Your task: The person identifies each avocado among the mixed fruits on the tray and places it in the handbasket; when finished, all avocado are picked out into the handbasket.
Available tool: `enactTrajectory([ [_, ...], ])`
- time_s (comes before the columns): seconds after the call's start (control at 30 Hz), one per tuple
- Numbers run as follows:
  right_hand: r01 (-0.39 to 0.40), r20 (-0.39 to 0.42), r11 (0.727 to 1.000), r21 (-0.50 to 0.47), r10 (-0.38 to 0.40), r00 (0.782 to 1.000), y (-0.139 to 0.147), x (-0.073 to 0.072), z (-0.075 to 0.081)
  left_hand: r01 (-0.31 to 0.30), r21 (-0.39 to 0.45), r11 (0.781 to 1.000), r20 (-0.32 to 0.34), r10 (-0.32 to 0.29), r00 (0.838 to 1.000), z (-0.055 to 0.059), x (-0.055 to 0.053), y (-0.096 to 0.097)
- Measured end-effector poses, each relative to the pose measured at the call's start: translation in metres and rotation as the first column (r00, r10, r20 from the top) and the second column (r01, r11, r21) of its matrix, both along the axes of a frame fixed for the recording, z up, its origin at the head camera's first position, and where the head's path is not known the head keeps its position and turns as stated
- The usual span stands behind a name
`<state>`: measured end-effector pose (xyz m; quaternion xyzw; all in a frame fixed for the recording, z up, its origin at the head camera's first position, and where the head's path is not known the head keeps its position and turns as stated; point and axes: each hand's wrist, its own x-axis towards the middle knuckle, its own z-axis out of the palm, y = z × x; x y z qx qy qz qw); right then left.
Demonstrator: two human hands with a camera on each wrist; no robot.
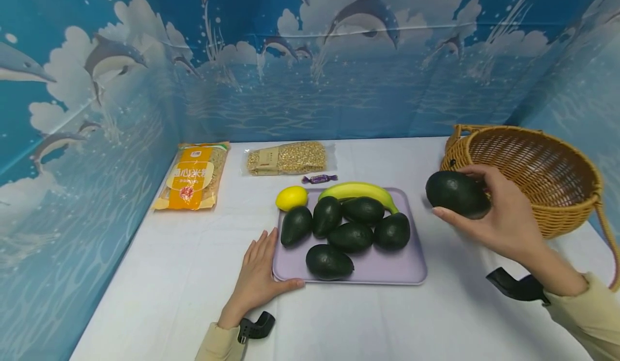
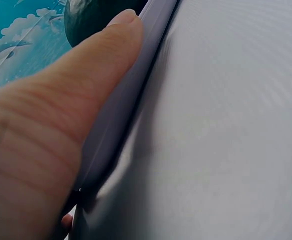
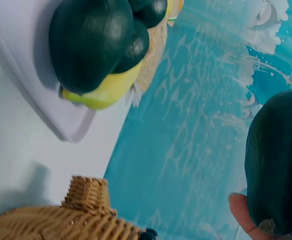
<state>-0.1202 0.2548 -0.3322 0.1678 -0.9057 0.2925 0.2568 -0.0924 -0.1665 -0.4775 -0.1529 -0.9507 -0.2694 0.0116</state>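
Right-hand fingers (image 1: 486, 172) grip an avocado (image 1: 455, 193) near the basket (image 1: 547, 162).

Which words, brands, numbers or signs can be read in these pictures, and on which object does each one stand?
"心米粉": large characters on the orange-and-clear rectangular plastic packet; the character before them is unclear.
Smaller lines on that packet: too small to read.
Beige label on the clear plastic bag of yellow grains: too small to read.
Purple twisted candy wrapper: any lettering is too blurred.
I can read no other text.
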Motion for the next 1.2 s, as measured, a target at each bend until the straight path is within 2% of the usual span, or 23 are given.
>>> enactTrajectory([
  [0.27,0.100,0.063,0.994,-0.037,-0.097,0.993,0.016,-0.003,0.010,-0.002,-0.001,1.000,0.002,0.002,1.000,0.000,0.000,0.000],
  [0.43,0.165,0.084,0.986,-0.010,-0.163,0.983,0.025,-0.005,0.011,0.001,-0.005,1.000,0.003,-0.001,1.000,0.000,0.000,0.000],
  [0.8,0.312,0.162,0.949,0.046,-0.316,0.935,0.045,-0.012,0.015,-0.001,-0.010,1.000,-0.008,0.001,1.000,0.002,-0.001,0.000],
  [1.2,0.383,0.282,0.924,-0.010,-0.365,0.887,0.072,-0.021,0.016,-0.004,-0.013,1.000,0.007,0.004,1.000,0.000,-0.001,0.000],
])
